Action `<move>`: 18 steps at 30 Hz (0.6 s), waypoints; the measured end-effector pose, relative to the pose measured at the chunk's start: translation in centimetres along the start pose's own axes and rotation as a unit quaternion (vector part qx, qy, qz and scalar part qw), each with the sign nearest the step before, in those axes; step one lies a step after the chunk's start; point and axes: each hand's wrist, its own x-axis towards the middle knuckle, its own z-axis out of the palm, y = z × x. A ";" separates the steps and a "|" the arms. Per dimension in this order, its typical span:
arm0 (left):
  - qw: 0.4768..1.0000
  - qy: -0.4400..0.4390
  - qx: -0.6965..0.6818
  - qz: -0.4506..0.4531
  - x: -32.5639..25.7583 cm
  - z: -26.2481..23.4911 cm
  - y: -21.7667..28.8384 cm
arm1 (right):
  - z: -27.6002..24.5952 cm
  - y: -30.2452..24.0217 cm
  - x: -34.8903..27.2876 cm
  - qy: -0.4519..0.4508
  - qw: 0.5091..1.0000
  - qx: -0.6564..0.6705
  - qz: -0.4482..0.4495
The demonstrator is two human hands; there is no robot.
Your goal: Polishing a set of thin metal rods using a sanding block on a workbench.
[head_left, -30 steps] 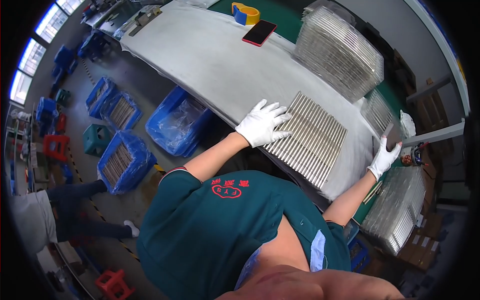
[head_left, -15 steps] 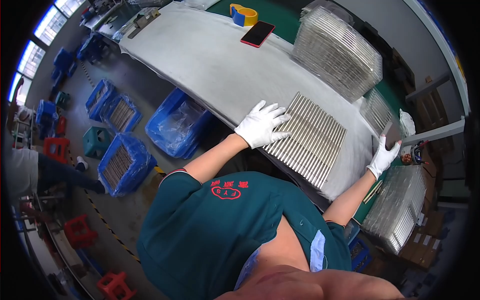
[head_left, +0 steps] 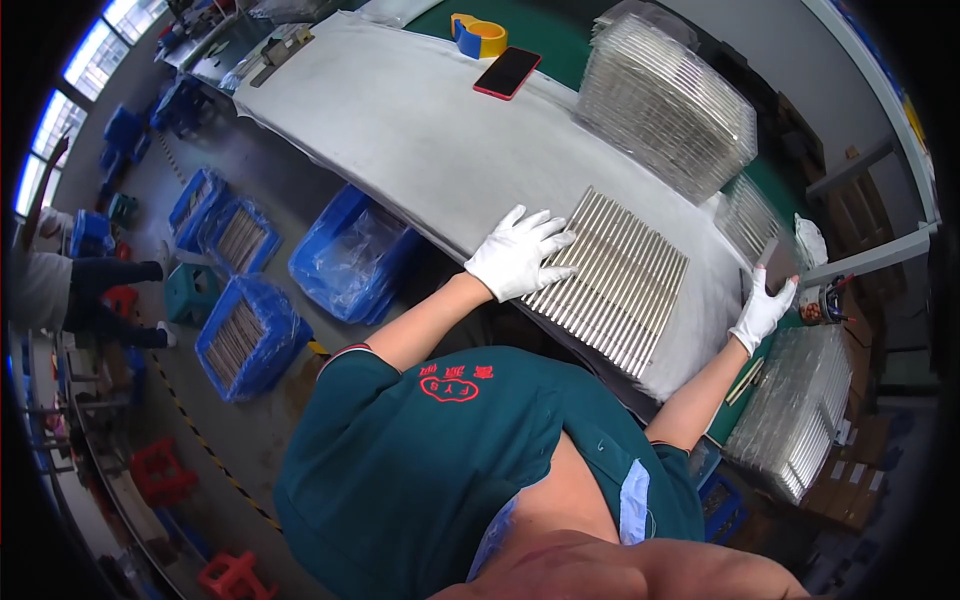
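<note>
A flat tray of silvery metal rods (head_left: 625,285) lies on the grey-covered table (head_left: 400,120) in front of me. My left hand (head_left: 518,252), in a white glove, rests flat on the tray's near-left corner with fingers spread. My right hand (head_left: 762,308), also gloved, reaches to the table's right end and holds a thin flat grey piece (head_left: 766,262) upright by its lower edge. A tall stack of clear ribbed trays (head_left: 668,100) stands behind the rod tray.
A red phone (head_left: 508,72) and a blue-and-yellow tape roll (head_left: 478,35) lie at the table's far side. Blue crates (head_left: 245,335) sit on the floor at left, near another person's legs (head_left: 100,290). More clear trays (head_left: 800,420) are stacked at lower right.
My right hand has lifted slightly with the thin grey piece. The person on the floor at left has shifted position. My left hand stays on the tray.
</note>
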 end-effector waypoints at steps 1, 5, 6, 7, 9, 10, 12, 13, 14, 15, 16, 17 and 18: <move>1.000 0.001 0.001 -0.002 0.0 0.0 0.0 | 0.0 -0.1 0.0 -0.001 1.000 0.004 0.001; 1.000 0.008 0.000 0.005 0.0 0.2 -0.1 | 0.1 0.0 0.0 0.000 1.000 0.009 0.002; 1.000 0.010 0.001 0.005 0.0 0.2 -0.1 | 0.1 0.0 0.0 -0.005 1.000 0.010 -0.002; 1.000 0.013 0.002 0.004 0.0 0.1 -0.1 | 0.1 -0.1 0.0 -0.009 1.000 0.010 -0.005; 1.000 0.014 0.002 0.006 0.0 0.1 -0.1 | 0.1 -0.5 -0.2 -0.012 1.000 0.017 -0.003; 1.000 0.016 0.001 0.007 0.0 0.1 -0.1 | 0.1 -0.7 -0.2 -0.016 1.000 0.024 -0.001; 1.000 0.014 0.001 0.007 0.1 -0.1 -0.1 | 0.0 -0.8 -0.2 -0.017 1.000 0.018 -0.001; 1.000 0.013 0.000 0.007 0.1 -0.1 -0.1 | 0.0 -0.8 -0.2 -0.019 1.000 0.012 -0.001; 1.000 0.013 0.000 0.008 0.1 -0.1 -0.1 | 0.0 -0.9 -0.3 -0.019 1.000 0.012 -0.001; 1.000 0.013 -0.002 0.006 0.1 0.0 -0.1 | 0.0 -1.0 -0.3 -0.020 1.000 0.012 -0.001; 1.000 0.013 -0.003 0.005 0.1 0.0 -0.2 | 0.0 -1.0 -0.3 -0.021 1.000 0.011 -0.002; 1.000 0.012 -0.003 0.006 0.1 0.0 -0.2 | 0.0 -1.0 -0.3 -0.020 1.000 0.011 -0.002; 1.000 0.009 -0.004 0.005 0.1 0.0 -0.2 | 0.0 -1.0 -0.3 -0.021 1.000 0.011 -0.001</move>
